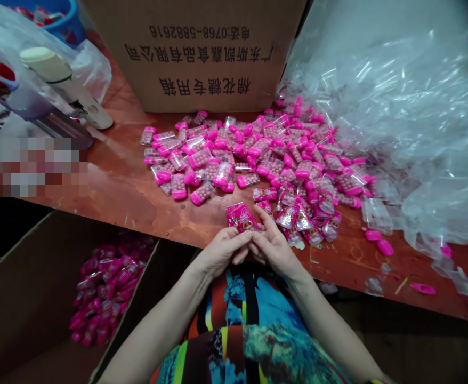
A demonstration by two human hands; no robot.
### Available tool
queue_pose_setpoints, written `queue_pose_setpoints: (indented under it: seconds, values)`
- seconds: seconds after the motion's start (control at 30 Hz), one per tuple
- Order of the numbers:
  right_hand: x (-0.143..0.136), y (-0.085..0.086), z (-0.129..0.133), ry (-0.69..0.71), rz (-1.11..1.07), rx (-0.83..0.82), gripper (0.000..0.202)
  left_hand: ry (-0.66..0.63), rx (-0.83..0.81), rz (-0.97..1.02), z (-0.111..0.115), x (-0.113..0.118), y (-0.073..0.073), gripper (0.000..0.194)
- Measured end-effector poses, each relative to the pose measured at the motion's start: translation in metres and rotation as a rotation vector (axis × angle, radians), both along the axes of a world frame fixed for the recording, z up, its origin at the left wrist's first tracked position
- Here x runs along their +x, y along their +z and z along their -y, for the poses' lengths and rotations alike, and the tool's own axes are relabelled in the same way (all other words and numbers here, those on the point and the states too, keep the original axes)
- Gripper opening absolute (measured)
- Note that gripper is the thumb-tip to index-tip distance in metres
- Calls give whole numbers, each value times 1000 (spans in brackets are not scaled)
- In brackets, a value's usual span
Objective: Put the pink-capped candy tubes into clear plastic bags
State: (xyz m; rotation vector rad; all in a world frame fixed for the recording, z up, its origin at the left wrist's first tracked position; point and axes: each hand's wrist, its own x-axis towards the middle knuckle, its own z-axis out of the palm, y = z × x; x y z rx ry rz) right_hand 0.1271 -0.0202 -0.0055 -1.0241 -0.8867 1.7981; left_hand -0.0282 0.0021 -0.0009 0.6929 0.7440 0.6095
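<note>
Between my two hands, just over the table's front edge, is a flat pink printed sleeve. My left hand pinches its lower left side, thumb on top. My right hand closes on its lower right side, and the fingertips of both hands meet there. Whether anything sits inside the sleeve I cannot tell. Right beside my right hand lies a pile of pink-and-silver printed wrappers. Behind it spreads a large heap of small clear candy bottles with pink caps, filled with pale pink balls.
A big cardboard box stands behind the heap. Clear plastic bags and empty bottles cover the right side. Loose pink caps lie near the edge. Two drink bottles stand left. Below, an open carton holds wrapped pink bottles.
</note>
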Motion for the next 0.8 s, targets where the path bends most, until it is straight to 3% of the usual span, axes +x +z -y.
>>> queue_pose_setpoints:
  seconds: [0.13,0.23,0.3,0.4,0.5,0.6,0.7,0.8]
  values:
    - [6,-9,3,32,92,13,74,-50,16,-5,2,6,-1,47]
    - [19,-4,12,14,320,99,62,-97,18,-55,5,6,3,46]
    - [32,5,18,-30,617,218,56,-57,36,-140,6,3,8,42]
    - [46,20,22,-141,1237,390,59,131,105,-318,3,-7,12,39]
    - [35,24,13,-123,1633,520,53,292,173,-457,-4,-15,6,40]
    - [3,14,-6,77,1674,598,47,338,260,-524,-11,-15,-3,37]
    - [-25,-1,-22,256,1732,571,47,364,323,-546,-13,-10,-6,29]
    - [-32,-13,-25,308,1769,557,48,397,291,-518,-14,-8,-4,23]
